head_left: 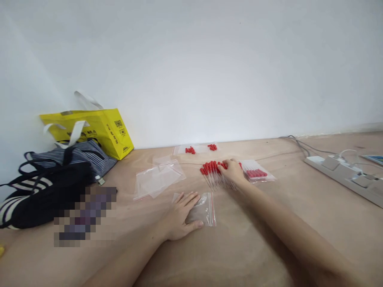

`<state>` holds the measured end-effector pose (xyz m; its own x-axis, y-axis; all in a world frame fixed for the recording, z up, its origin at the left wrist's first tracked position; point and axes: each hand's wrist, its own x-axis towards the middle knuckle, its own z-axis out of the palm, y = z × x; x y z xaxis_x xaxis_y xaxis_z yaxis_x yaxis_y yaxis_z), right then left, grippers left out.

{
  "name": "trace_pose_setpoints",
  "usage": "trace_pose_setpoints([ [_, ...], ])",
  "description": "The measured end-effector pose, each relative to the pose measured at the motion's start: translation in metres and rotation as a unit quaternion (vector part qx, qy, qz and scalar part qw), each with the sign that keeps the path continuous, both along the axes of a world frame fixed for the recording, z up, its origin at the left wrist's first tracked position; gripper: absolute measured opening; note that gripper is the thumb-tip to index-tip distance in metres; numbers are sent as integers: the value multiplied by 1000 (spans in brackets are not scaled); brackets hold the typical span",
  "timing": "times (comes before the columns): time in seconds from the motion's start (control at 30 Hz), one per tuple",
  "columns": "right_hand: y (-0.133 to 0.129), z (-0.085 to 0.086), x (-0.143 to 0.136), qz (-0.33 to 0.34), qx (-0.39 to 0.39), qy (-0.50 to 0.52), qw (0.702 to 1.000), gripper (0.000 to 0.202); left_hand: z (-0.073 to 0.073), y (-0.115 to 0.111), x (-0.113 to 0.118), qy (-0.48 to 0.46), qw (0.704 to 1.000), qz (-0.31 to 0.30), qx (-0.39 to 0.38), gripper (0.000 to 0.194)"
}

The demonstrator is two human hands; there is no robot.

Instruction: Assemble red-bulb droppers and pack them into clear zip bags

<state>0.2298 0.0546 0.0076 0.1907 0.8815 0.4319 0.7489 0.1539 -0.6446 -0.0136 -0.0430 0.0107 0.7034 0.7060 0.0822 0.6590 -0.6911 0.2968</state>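
Observation:
My left hand (184,215) lies flat with its fingers spread on a clear zip bag (206,209) that has a red seal line. Farther off and to the right, my right hand (231,170) reaches into a row of red-topped clear droppers (212,167), its fingers bent around some red tops; how many it touches is hidden. Beside that hand on the right lies a bag of red-topped droppers (256,173). Several flat clear bags (158,179) overlap to the left. Near the wall, small red pieces (190,150) rest on a clear bag (179,149).
A yellow bag (115,135), a striped bag (86,155) and a black bag (50,195) stand at the left. A white power strip (344,175) with cables lies at the right. A white wall (209,71) borders the wooden table (239,255) behind.

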Motion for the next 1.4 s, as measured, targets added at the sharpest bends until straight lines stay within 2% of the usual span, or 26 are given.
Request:
trace_pose_setpoints([
  [0.17,17,-5,-13,-59,-21,29,998,17,3,-2,2,10,1000,16,-23,68],
  [0.3,19,-1,-18,-82,-19,81,993,14,2,-2,3,17,999,31,-31,68],
  [0.43,8,8,-8,-38,4,161,986,24,1,-2,3,15,999,31,-29,68],
  [0.57,-25,6,5,21,30,231,972,31,0,-3,5,22,998,44,-27,68],
  [0.6,-35,3,6,34,38,254,966,31,-1,-3,6,23,998,48,-26,69],
  [0.67,-53,-3,6,69,57,356,930,31,-1,-4,7,23,998,53,-27,70],
  [0.77,-68,-13,0,76,39,447,891,34,0,-5,8,18,998,57,-30,72],
  [0.93,-76,-20,-15,69,-15,503,861,37,-1,-6,9,14,998,55,-36,74],
  [1.07,-82,-22,-23,97,-69,544,831,41,-2,-6,10,8,997,71,-30,76],
  [1.13,-86,-23,-25,139,-101,521,836,40,-3,-6,10,4,997,75,-26,77],
  [1.2,-89,-25,-26,194,-126,447,864,34,-3,-6,11,3,997,76,-26,77],
  [1.3,-92,-24,-24,257,-122,270,920,22,-5,-6,11,7,996,85,-30,77],
  [1.4,-97,-20,-23,287,-75,98,950,10,-7,-5,11,5,996,86,-27,78],
])
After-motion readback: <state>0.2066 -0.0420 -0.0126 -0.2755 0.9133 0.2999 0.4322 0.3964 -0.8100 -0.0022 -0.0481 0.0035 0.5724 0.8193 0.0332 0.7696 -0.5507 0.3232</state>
